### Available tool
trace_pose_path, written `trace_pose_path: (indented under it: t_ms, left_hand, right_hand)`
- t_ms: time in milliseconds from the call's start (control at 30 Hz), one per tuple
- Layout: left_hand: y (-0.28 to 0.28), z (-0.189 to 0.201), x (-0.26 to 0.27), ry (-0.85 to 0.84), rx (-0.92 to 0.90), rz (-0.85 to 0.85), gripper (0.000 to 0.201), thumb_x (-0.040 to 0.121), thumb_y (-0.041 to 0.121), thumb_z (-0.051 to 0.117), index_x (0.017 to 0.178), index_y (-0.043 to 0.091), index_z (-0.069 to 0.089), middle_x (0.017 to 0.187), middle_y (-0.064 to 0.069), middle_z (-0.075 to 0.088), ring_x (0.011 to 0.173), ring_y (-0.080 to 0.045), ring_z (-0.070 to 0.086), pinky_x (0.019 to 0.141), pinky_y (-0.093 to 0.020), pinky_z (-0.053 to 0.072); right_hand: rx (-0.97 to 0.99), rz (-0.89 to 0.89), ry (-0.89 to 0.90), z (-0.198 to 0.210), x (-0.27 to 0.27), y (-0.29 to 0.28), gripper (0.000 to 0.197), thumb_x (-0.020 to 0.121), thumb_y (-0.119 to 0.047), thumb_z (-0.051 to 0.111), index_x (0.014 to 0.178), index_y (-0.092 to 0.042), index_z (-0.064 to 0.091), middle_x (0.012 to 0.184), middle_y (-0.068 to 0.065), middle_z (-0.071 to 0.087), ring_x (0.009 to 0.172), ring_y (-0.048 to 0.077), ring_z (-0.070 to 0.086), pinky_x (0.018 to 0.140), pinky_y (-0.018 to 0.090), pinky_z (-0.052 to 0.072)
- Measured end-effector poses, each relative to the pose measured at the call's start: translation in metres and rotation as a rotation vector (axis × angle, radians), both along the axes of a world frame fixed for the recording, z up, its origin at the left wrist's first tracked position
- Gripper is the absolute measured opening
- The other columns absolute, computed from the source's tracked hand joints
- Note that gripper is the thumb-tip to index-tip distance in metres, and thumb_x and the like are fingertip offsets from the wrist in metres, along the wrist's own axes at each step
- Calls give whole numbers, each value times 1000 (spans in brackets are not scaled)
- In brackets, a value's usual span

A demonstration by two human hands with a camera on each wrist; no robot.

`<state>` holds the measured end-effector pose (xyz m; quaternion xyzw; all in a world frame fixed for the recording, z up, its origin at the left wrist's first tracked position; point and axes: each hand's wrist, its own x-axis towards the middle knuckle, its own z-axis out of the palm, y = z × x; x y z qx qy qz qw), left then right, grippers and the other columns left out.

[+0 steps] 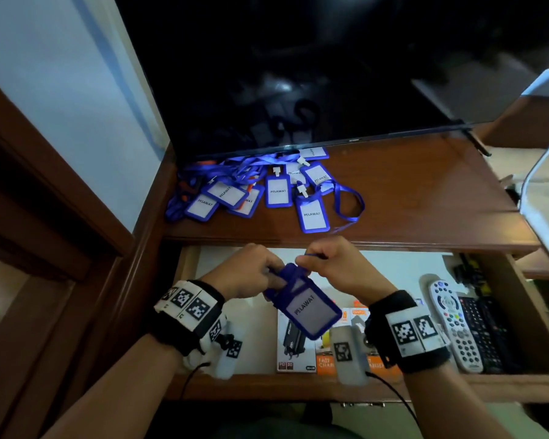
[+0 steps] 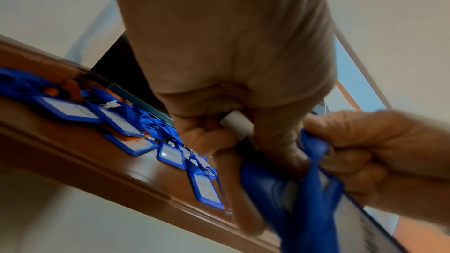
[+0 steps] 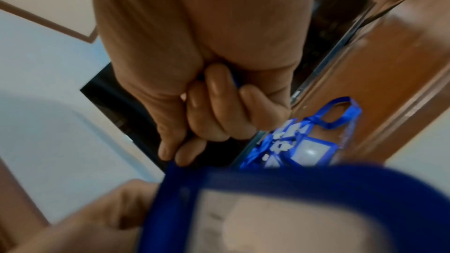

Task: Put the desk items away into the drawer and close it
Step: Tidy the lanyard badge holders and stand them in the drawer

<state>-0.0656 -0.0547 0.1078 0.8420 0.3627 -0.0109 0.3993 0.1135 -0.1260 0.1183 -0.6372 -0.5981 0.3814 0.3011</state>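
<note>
A blue badge holder [image 1: 305,308] with a white PELAWAT card hangs tilted above the open drawer [image 1: 248,331], held between both hands. My left hand [image 1: 254,274] grips its top end and white clip [image 2: 235,124]. My right hand [image 1: 327,264] pinches the blue lanyard [image 2: 314,153] wound at the holder's top. In the right wrist view the same badge holder [image 3: 280,189] fills the bottom, blurred. Several more blue badge holders [image 1: 254,194] with tangled lanyards lie on the desk top [image 1: 419,191] below the dark screen.
In the drawer lie two charger boxes [image 1: 295,350], a white remote [image 1: 457,327] and a black remote [image 1: 485,334] at the right. A dark TV screen [image 1: 298,74] stands at the back of the desk. A wooden door frame [image 1: 45,191] is at the left.
</note>
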Motion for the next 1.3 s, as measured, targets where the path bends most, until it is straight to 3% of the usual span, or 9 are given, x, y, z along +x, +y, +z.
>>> trace_pose_path:
  t_ms: [167,300,367,533,667,833,1000,1200,1300]
  left_hand:
    - [0,-2,-8,-269,-211,115,15,83,1,67,87,14,72,85,3,70,76,4,61,74,-17,48]
    - [-5,0,-7,-598,-372,328,25,88,-7,55,99,12,67,93,2,70,87,-2,65,79,-18,50]
    - [-8,4,-1,-697,-396,405,26,90,-7,50,99,13,65,91,7,71,86,-2,65,77,-17,49]
    - [-14,8,14,-865,-490,535,22,93,6,50,111,6,62,111,-13,65,101,-20,61,87,-28,51]
    - [-20,2,15,-896,-477,730,19,93,2,49,105,0,64,103,-18,69,95,-27,64,86,-38,52]
    - [-35,-10,12,-927,-460,904,17,91,-3,49,101,-7,61,87,-11,69,79,-18,64,71,-27,53]
    - [-50,-22,6,-965,-457,1055,16,91,0,50,93,2,66,86,-12,70,79,-21,66,69,-29,54]
    - [-45,-33,-11,-882,-493,1058,17,92,2,50,94,3,67,91,-13,71,86,-25,67,74,-33,55]
    - [-28,-31,-28,-827,-516,1079,14,90,0,52,93,0,65,85,-13,70,78,-23,68,67,-28,55]
  right_hand:
    - [-35,-99,256,-16,8,-8,44,93,-16,60,50,-21,52,46,-11,43,45,3,35,49,17,31]
    - [74,-49,485,-9,6,-12,12,75,-14,67,68,-4,68,61,2,60,58,11,50,55,28,40]
    - [54,-93,628,-6,0,-10,17,73,-14,56,65,-18,70,55,-6,61,50,4,52,50,21,42]
    - [-164,-200,673,-12,-18,8,34,95,1,32,63,-12,37,43,-5,32,36,5,22,44,22,23]
    - [-239,-132,731,-20,-22,13,34,95,0,29,64,-12,36,41,-4,35,39,8,22,43,20,21]
    - [-223,121,763,-44,-25,3,25,86,-21,40,65,-12,50,48,-3,41,44,9,31,46,19,28]
    - [-363,188,863,-56,-29,6,32,102,-17,35,76,-7,50,52,-1,48,46,12,34,47,21,33]
    - [-552,340,1054,-76,-29,14,33,96,-29,40,86,-3,57,63,8,55,47,13,40,48,23,35]
    - [-555,210,1017,-83,-21,21,30,90,-30,45,96,-6,63,69,12,56,50,16,43,49,24,36]
